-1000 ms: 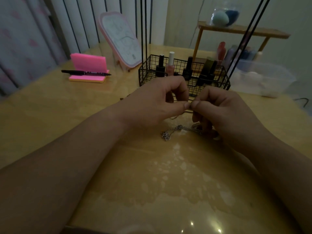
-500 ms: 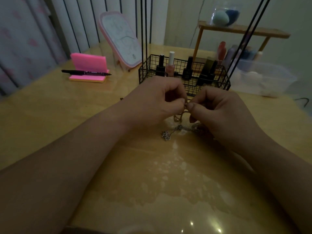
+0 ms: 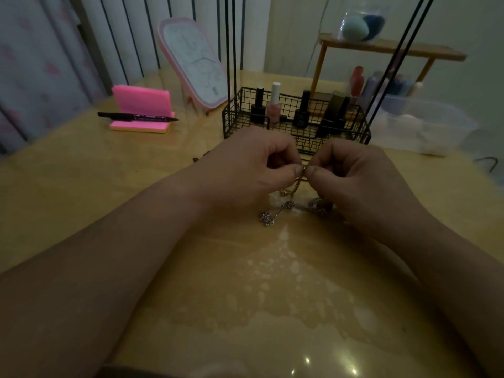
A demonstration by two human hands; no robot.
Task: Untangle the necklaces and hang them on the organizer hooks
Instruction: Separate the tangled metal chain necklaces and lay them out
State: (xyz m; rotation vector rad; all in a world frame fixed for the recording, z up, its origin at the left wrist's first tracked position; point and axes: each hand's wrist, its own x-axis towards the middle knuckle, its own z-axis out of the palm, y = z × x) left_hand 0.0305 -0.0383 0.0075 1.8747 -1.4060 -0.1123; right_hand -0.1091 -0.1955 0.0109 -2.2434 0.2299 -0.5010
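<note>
My left hand [image 3: 253,165] and my right hand [image 3: 351,173] meet fingertip to fingertip above the table, both pinching a thin gold necklace [image 3: 296,185] that dangles down between them. Below the hands a silver necklace [image 3: 278,211] lies bunched on the wooden table [image 3: 81,192], partly hidden under my right hand. Just behind my hands stands the black wire organizer [image 3: 234,124], with thin black rods rising out of frame. Its hooks are out of view.
Nail polish bottles [image 3: 274,105] stand inside the wire basket. A pink notepad [image 3: 141,105] with a black pen [image 3: 136,117] lies at the back left, a pink-framed mirror [image 3: 193,61] behind it. A clear plastic box [image 3: 425,126] and a wooden shelf [image 3: 392,49] sit at the back right.
The gold chain has come up between my fingertips and now hangs visibly from the pinch. Both hands stay close together in nearly the same place.
</note>
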